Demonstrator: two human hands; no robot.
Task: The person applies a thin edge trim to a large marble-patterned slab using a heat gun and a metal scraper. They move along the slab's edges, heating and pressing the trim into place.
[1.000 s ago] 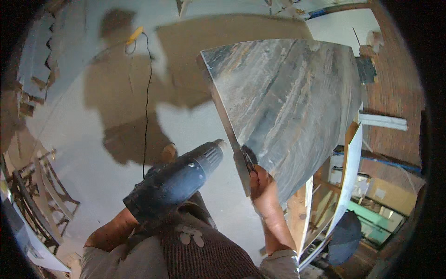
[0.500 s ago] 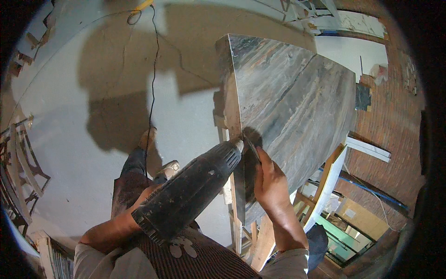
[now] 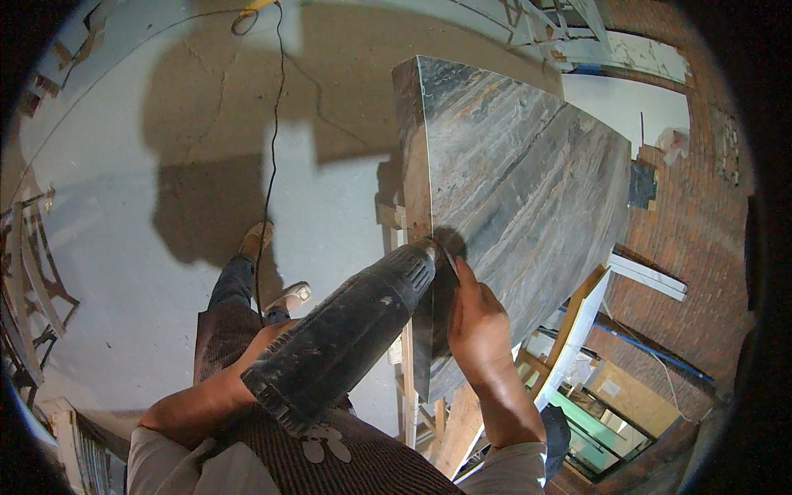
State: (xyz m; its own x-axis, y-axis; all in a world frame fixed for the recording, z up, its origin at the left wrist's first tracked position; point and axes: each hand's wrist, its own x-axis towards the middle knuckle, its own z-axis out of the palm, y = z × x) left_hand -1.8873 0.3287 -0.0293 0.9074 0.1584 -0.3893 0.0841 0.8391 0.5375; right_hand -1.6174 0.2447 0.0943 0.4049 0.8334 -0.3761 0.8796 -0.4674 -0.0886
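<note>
Left hand [image 3: 268, 345] grips black cylindrical heat gun [image 3: 342, 330], fingers mostly hidden behind it; nozzle [image 3: 426, 246] at left edge of grey-brown, stone-patterned panel [image 3: 528, 190], right of centre. Right hand [image 3: 483, 326]: fingers pinch thin, dark, flat piece [image 3: 448, 261] beside nozzle. Best: sweep heat evenly, fingertips clear.

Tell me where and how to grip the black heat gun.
Likely the underside of the heat gun, from the left: the left forearm leads there, though any handle is hidden, and the metal nozzle points away, toward the marbled board.
</note>
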